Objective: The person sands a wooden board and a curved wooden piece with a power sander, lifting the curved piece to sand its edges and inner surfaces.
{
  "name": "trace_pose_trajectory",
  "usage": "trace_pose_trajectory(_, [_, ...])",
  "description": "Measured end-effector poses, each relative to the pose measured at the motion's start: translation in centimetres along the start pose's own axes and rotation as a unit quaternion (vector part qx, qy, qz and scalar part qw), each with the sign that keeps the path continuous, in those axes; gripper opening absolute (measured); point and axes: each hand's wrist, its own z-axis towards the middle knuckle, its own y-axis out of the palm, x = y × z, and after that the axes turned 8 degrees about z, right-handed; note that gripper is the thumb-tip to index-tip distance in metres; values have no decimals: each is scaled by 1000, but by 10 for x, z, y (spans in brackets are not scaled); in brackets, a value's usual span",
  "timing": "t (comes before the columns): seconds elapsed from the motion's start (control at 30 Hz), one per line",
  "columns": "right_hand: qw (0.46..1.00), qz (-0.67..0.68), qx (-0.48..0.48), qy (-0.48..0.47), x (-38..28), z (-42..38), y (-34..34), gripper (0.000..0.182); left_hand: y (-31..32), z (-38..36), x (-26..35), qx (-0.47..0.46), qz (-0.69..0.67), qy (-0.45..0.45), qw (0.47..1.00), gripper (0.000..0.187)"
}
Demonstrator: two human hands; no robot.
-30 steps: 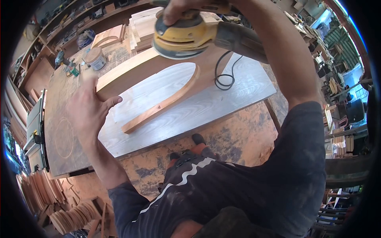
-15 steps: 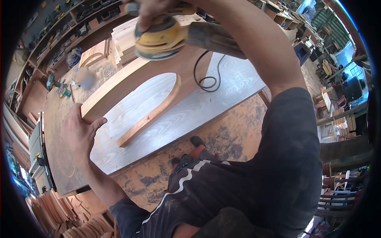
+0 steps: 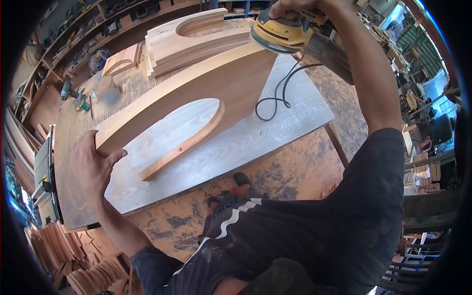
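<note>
A thick wooden piece with a long U-shaped cutout [image 3: 241, 81] stands on edge on a grey wood-grain board [image 3: 295, 105]. My left hand [image 3: 92, 164] grips the near left end of its upper arm, thumb on the inner side and fingers around the outer side. In my right hand [image 3: 290, 7] is a yellow and black orbital sander [image 3: 278, 33], held from above. Its round pad sits at the far right end of the piece's top edge. A dust bag [image 3: 329, 54] hangs off the sander, and a black cord [image 3: 275, 102] loops on the board below.
Stacked cut wooden pieces [image 3: 172, 46] lie behind the workpiece. A cordless drill [image 3: 69, 92] rests on the bench at left. Shelves with tools [image 3: 73, 54] line the back. Curved wooden parts [image 3: 96, 275] are piled at lower left; sawdust covers the floor [image 3: 189, 221].
My right hand has moved the sander rightwards along the top edge to its far end. The cord loop has shifted right. My left hand keeps its grip on the wooden piece.
</note>
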Motion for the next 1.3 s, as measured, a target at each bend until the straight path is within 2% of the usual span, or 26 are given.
trace_pose_trajectory(0.1, [999, -17, 28, -25, -22, 1, 6, 77, -3, 3, 1, -10, -3, -6, 1000, 78])
trace_pose_trajectory(0.17, [994, 2, -23, -104, -63, -18, 2, 70, -4, 4, 4, -16, -6, -19, 1000, 77])
trace_pose_trajectory(0.2, [994, 4, -25, -108, -79, -20, 5, 70, -7, 4, 5, -15, -16, -15, 1000, 77])
trace_pose_trajectory(0.27, [984, -9, -30, -178, -110, -18, 13, 63, -9, 4, 6, -18, -19, -13, 1000, 76])
trace_pose_trajectory(0.37, [968, -8, -76, -237, -152, -15, 13, 61, -10, 3, 7, -15, -12, -9, 1000, 74])
trace_pose_trajectory(0.47, [971, 7, -59, -232, -195, -33, 23, 65, -12, 4, 6, -33, -10, -24, 999, 72])
trace_pose_trajectory(0.6, [968, 7, -77, -241, -214, -43, 21, 66, -3, 5, -1, -24, -8, -8, 1000, 72])
trace_pose_trajectory(0.67, [990, 14, -44, -137, -221, -62, 21, 64, -1, 4, -1, -17, -13, -2, 1000, 72])
trace_pose_trajectory(0.7, [969, 7, -89, -229, -189, -28, 15, 65, -3, 3, 0, -18, -23, -3, 1000, 72])
trace_pose_trajectory(0.73, [969, 5, -88, -229, -174, -22, 12, 65, -5, 2, 2, -18, -32, -6, 999, 72])
trace_pose_trajectory(0.8, [973, 31, -107, -203, -148, -13, 6, 67, -8, 4, 6, -24, -21, -19, 999, 72])
trace_pose_trajectory(0.87, [977, 27, -83, -195, -110, 0, 5, 70, -11, 5, 9, -27, -6, -30, 999, 72])
trace_pose_trajectory(0.93, [988, -6, -5, -151, -70, 10, 10, 71, -10, 6, 10, -28, -4, -33, 999, 70])
trace_pose_trajectory(1.0, [994, 18, -58, -91, -38, 5, -5, 72, -11, 11, 9, -46, 15, -35, 998, 72])
trace_pose_trajectory(1.07, [997, 7, -72, -41, -4, 6, -13, 74, -13, 14, 16, -70, 37, -39, 996, 74])
trace_pose_trajectory(1.13, [996, -40, -28, -71, 70, 25, -14, 76, -14, 27, 35, -114, -23, 0, 993, 79])
trace_pose_trajectory(1.2, [996, -46, 0, -73, 92, 7, -19, 75, -13, 48, 95, -117, -40, 53, 991, 87])
trace_pose_trajectory(1.3, [997, -54, 23, -44, 111, -19, -25, 74, 6, 91, 203, -118, -13, 122, 985, 84])
